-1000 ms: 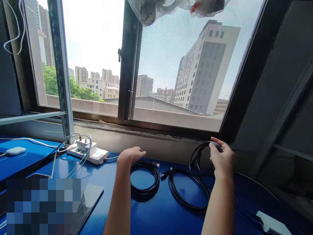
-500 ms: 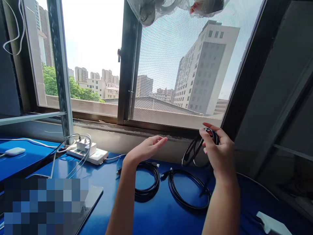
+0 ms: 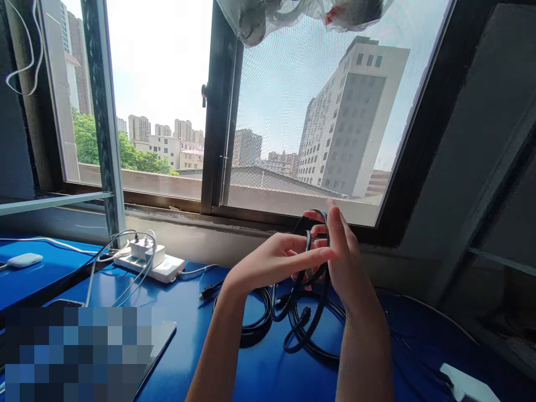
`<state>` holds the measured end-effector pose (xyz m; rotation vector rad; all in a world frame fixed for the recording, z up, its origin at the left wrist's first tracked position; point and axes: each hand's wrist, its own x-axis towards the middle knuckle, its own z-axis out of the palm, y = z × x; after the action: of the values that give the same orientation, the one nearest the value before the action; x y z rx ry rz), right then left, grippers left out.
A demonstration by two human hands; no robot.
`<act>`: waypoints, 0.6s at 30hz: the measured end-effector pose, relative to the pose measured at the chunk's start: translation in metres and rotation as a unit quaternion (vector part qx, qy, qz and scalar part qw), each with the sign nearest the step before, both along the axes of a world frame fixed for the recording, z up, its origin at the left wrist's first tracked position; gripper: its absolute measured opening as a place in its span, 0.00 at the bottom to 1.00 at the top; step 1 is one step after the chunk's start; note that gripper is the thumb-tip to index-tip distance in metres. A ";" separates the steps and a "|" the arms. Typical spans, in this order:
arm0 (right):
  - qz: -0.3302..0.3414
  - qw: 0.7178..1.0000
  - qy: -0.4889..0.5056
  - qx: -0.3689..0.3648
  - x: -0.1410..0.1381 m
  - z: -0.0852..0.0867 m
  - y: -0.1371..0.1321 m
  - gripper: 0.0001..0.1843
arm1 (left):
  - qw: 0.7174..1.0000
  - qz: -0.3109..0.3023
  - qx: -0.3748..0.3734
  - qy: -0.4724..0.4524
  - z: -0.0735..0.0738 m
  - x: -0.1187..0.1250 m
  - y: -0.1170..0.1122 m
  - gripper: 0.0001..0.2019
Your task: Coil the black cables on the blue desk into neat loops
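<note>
A black cable hangs in loose loops between my hands, above the blue table. My right hand grips its upper loops, thumb raised and fingertips curled behind the strands. My left hand reaches across from the left and holds the same loops, its thumb touching my right hand. Part of its fingers is hidden behind the cable. One dark plug dangles below. Under the hands lie two coiled black cables, a left coil with metal-tipped connectors and a right coil partly covered by the hanging loops.
A white power strip with plugged-in adapters sits at the left rear of the blue table. Nearer lies a dark flat device, partly blurred out. A white box-like object is at lower right. The window stands behind.
My right hand has moved left and lower with the cable. My left hand has come across to meet it and taken hold of the loops, which now hang lower.
</note>
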<state>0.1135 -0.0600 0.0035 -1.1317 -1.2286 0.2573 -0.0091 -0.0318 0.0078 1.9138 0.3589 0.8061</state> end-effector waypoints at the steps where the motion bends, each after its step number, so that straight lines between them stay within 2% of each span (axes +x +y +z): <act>1: 0.012 1.000 -0.006 -0.005 0.000 0.001 0.000 0.48 | 1.000 -0.011 -0.008 -0.007 0.001 -0.003 0.000 0.23; 4: 0.036 0.999 -0.024 -0.009 -0.002 0.003 -0.001 0.50 | 0.999 -0.019 -0.031 -0.037 0.004 -0.009 0.000 0.23; 7: 0.040 0.999 -0.035 -0.002 -0.007 0.003 0.000 0.50 | 0.998 0.004 -0.040 -0.058 0.006 -0.013 -0.003 0.22; 13: 0.022 0.996 -0.073 0.041 -0.013 0.000 0.002 0.35 | 0.999 0.008 -0.035 -0.028 0.006 -0.023 -0.005 0.17; 16: 0.011 0.995 -0.092 0.048 -0.010 0.000 0.004 0.33 | 0.999 0.022 -0.027 -0.003 0.005 -0.028 -0.005 0.12; 18: 0.004 0.993 -0.107 0.046 -0.007 0.001 0.006 0.34 | 0.998 0.044 -0.038 -0.007 0.006 -0.030 -0.006 0.12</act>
<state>0.1063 -0.0545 0.0042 -1.0955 -1.4192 0.0855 -0.0390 -0.0381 0.0134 1.8301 0.4612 0.8516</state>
